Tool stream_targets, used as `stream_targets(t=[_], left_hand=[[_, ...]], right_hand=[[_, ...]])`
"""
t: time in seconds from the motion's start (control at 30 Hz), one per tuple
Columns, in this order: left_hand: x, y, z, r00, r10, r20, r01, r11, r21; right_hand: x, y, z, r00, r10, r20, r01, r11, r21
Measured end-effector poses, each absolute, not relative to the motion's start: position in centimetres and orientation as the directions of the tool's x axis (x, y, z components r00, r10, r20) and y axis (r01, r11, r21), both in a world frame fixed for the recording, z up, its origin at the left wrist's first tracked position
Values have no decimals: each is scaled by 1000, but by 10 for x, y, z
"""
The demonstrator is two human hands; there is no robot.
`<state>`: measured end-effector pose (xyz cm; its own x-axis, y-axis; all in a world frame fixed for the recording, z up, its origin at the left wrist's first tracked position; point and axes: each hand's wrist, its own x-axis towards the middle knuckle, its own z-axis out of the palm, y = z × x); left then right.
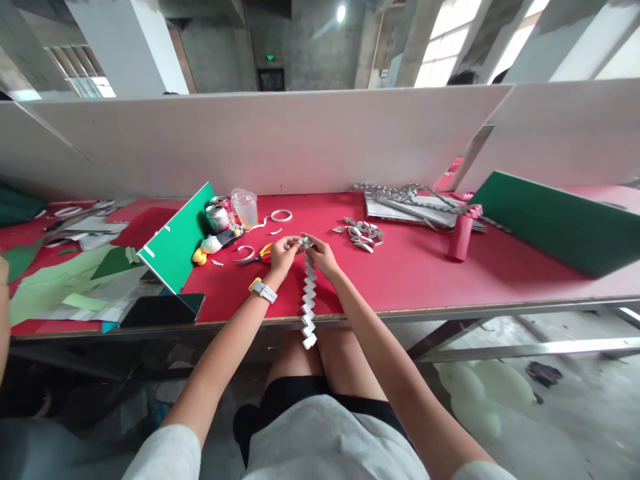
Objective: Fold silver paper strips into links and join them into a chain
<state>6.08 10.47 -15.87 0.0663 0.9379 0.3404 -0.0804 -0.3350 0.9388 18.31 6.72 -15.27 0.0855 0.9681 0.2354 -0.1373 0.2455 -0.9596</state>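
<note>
Both my hands meet over the red table, pinching the top end of a zigzag chain of folded paper. The chain is white-grey and hangs down past the table's front edge toward my lap. My left hand, with a watch on its wrist, has its fingers closed on the chain's end. From the other side, my right hand grips the same end. Yellow-handled pliers lie just left of my left hand. Beyond my right hand rests a loose heap of folded paper pieces.
Green boards stand at left and right. Near the left one are cans, a plastic cup, a small toy and a tape ring. A phone lies at the front edge. A pink bottle stands right.
</note>
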Motion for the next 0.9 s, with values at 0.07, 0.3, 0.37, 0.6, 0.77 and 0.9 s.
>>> stream_targets(t=[0.07,0.3,0.37,0.6,0.77,0.9], left_hand=[[60,104,-156,115,936,333,-106,-322,941],[57,108,-153,148,932,332,-109,-318,942],[57,110,-156,119,940,321,-108,-309,945],[53,109,-157,106,943,314,-130,-300,945],[55,106,-155,99,936,339,-97,-329,939],[58,102,-156,63,915,398,7,-399,917]], right_hand=[[186,67,-152,98,965,243,-137,255,-957],[190,66,-153,156,942,298,-100,316,-944],[190,66,-154,157,935,317,-85,333,-939],[192,64,-154,106,937,333,-98,343,-934],[192,64,-153,97,932,349,-77,357,-931],[189,65,-155,151,914,377,-47,388,-921]])
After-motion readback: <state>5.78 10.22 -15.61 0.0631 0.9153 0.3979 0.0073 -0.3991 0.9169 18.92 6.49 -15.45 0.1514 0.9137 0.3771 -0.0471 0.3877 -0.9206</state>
